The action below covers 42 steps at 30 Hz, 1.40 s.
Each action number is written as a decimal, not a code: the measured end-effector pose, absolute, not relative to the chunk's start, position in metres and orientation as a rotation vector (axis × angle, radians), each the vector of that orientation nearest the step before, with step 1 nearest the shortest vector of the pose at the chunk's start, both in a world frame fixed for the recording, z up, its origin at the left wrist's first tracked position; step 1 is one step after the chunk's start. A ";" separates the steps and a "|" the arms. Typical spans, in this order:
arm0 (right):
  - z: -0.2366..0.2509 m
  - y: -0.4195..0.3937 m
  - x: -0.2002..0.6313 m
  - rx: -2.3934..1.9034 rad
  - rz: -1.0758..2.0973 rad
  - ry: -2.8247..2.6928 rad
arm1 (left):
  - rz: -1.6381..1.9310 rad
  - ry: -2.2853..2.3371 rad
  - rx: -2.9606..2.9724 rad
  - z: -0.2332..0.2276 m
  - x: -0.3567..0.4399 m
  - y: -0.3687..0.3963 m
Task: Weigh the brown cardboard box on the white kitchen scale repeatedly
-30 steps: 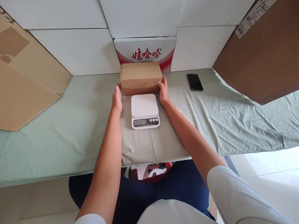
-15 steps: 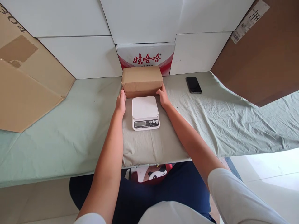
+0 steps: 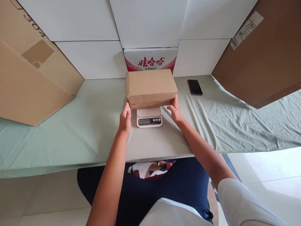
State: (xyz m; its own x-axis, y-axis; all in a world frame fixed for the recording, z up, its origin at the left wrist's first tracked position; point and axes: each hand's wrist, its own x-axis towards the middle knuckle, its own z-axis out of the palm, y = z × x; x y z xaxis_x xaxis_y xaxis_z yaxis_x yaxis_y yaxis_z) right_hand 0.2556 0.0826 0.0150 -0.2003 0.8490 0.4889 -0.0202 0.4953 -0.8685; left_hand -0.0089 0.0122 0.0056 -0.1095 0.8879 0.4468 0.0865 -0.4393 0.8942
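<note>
A small brown cardboard box (image 3: pixel 150 87) is held between my two hands above a white digital kitchen scale (image 3: pixel 149 117). My left hand (image 3: pixel 125 118) grips the box's lower left corner and my right hand (image 3: pixel 175 111) grips its lower right corner. The box covers most of the scale's platform; only the front strip with the display and buttons shows. I cannot tell whether the box touches the scale. The scale stands on a pale green cloth-covered table (image 3: pixel 82 125).
A black phone (image 3: pixel 195 87) lies on the cloth at the back right. A white and red printed carton (image 3: pixel 150 59) stands behind the box against stacked white boxes. Large cardboard sheets lean at the left (image 3: pixel 30 81) and right (image 3: pixel 263 59).
Both hands took the box from the table behind the scale, lifted it and brought it toward me over the scale platform. The view has shifted slightly.
</note>
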 end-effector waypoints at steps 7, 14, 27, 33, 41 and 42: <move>-0.001 0.041 0.257 -0.745 0.979 -1.540 | 1.629 1.088 1.509 0.000 -0.003 -0.017; 0.010 0.039 0.254 -0.783 0.985 -1.557 | 1.615 1.174 1.466 -0.005 -0.004 -0.015; 0.009 0.045 0.253 -0.727 1.013 -1.547 | 1.650 1.170 1.471 -0.004 -0.005 -0.013; 0.005 0.047 0.254 -0.750 0.988 -1.536 | 1.708 1.154 1.498 -0.001 -0.006 -0.012; -0.007 0.063 0.265 -0.821 1.020 -1.403 | 1.730 1.209 1.414 -0.005 -0.010 -0.007; -0.009 0.066 0.266 -0.817 1.027 -1.382 | 1.729 1.197 1.416 -0.006 -0.010 -0.006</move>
